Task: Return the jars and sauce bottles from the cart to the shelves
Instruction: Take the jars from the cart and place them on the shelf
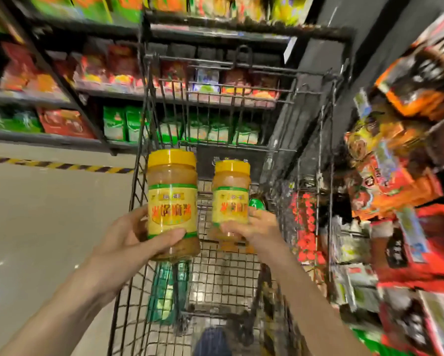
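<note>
I hold two yellow-lidded jars of tan paste upright above the black wire cart (144,129). My left hand (128,242) grips the larger-looking jar (172,196) round its lower half, thumb across the yellow label. My right hand (257,227) grips the second jar (231,194) near its base. Behind the right jar a green cap (257,203) of something in the cart peeks out. A green item (164,294) lies low in the cart under my left wrist, blurred.
Dark shelves (49,98) with red, orange and green packets run across the back behind the cart. Another rack of packets (395,176) stands close on the right. Grey floor with a yellow-black hazard stripe (61,165) lies to the left. My shoe (213,340) shows below.
</note>
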The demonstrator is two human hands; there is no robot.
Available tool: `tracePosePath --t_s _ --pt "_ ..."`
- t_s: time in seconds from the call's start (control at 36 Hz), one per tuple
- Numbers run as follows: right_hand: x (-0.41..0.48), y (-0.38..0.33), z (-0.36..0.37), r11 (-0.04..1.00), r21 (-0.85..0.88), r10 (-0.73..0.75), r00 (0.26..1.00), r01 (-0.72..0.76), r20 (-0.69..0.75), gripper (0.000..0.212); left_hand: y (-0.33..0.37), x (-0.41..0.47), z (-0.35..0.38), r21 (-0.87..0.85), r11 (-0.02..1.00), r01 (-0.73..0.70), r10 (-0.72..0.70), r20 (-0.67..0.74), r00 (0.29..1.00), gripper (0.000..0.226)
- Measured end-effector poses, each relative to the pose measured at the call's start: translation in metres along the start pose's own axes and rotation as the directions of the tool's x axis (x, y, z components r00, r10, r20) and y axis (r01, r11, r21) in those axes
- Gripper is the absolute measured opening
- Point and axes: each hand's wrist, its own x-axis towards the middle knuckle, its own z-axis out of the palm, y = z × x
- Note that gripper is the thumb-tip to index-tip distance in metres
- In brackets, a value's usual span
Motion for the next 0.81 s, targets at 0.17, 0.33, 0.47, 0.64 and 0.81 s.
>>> tracePosePath --t_s 0.17,0.33,0.47,0.64,0.81 --pt "-0.109 -0.034 -0.025 0.960 -0.009 -0.279 0.959 0.279 -0.054 0.038 0.016 -0.063 0.015 0.014 0.997 -0.081 0.081 -0.012 0.997 0.114" --pt "-0.201 -0.044 -0.040 0.882 -0.084 -0.471 0.871 0.463 -0.140 0.043 0.040 -0.127 0.049 0.027 0.971 -0.239 0.240 -0.009 0.971 0.074" --pt "-0.266 -0.051 -0.052 0.817 -0.094 -0.577 0.798 0.569 -0.173 0.040 0.055 -0.170 0.069 -0.010 0.940 -0.341 0.342 0.035 0.939 0.070" --pt "-0.333 -0.073 -0.066 0.729 -0.145 -0.683 0.693 0.669 -0.231 0.049 0.082 -0.204 0.081 0.004 0.907 -0.420 0.418 0.105 0.903 0.074" --pt "-0.392 -0.079 -0.079 0.680 -0.226 -0.725 0.593 0.697 -0.352 0.056 0.114 -0.220 0.094 -0.003 0.847 -0.532 0.524 0.176 0.833 0.083"
